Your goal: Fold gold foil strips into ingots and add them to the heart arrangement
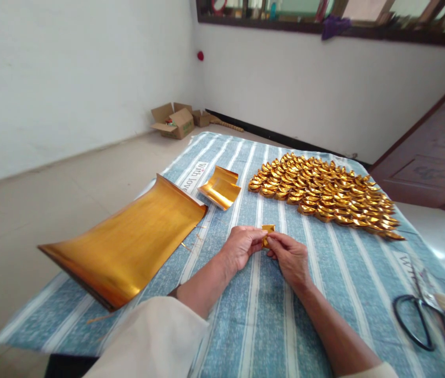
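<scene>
Striped cloth is covering the worktop [324, 294]; left hand [241, 245] and right hand [291, 257] are both pinching the small gold foil piece [268, 230] midway between them, fingertips clamped on it

Blue-striped tablecloth [324, 294] over the whole surface. Large gold foil sheet stack [127, 244] at left edge; smaller curled foil stack [220, 187] toward far edge; folded gold ingots [324, 191] massed near far right corner; black-handled scissors [423, 315] at right edge.
</scene>
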Motion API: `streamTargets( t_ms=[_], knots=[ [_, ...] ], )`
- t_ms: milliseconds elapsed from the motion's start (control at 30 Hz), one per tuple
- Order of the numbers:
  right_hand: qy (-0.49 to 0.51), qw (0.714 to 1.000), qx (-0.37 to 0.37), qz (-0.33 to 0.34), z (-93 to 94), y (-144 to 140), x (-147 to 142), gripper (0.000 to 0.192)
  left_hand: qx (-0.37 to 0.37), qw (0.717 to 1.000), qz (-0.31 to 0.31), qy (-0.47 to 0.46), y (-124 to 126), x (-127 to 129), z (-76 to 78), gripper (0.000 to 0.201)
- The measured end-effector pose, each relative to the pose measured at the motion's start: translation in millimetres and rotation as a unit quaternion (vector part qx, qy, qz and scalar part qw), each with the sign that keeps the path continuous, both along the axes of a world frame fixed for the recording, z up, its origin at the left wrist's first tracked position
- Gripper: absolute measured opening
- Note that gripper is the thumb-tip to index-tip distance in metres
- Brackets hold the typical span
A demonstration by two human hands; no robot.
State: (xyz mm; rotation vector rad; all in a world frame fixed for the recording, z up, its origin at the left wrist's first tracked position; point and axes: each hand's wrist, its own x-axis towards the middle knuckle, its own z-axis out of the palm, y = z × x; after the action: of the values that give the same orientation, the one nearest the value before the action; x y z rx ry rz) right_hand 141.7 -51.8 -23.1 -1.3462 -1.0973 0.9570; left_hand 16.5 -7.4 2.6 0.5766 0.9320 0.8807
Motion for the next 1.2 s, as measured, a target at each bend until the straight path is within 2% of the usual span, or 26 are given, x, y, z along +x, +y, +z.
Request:
streamTargets(
  t_ms=[267, 467, 633, 833, 1200],
  knots=[
    [-0.016, 1.000, 0.025, 0.004, 0.1, 0.1, -2.2, 0.021, -0.010, 1.000, 0.022, 0.002, -0.4, 2.4, 2.3, 0.008],
    [0.027, 0.999, 0.029, 0.006, -3.1, 0.1, -2.9, 0.034, -0.026, 0.998, 0.050, -0.011, -0.1, 3.5, 5.4, 0.006],
    [-0.024, 0.999, 0.031, -0.022, -8.5, -0.4, -1.0, 0.032, -0.038, 0.996, 0.072, -0.041, -0.7, 3.9, 8.6, 0.007],
    [-0.092, 0.994, 0.048, -0.040, -11.3, -0.2, 2.0, 0.030, -0.050, 0.996, 0.036, -0.071, -3.2, 3.8, 12.3, 0.010],
    [-0.187, 0.977, 0.099, -0.014, -8.4, -2.6, 6.6, 0.028, -0.023, 0.999, 0.003, -0.035, -3.2, 5.5, 10.8, 0.014]
  ],
)
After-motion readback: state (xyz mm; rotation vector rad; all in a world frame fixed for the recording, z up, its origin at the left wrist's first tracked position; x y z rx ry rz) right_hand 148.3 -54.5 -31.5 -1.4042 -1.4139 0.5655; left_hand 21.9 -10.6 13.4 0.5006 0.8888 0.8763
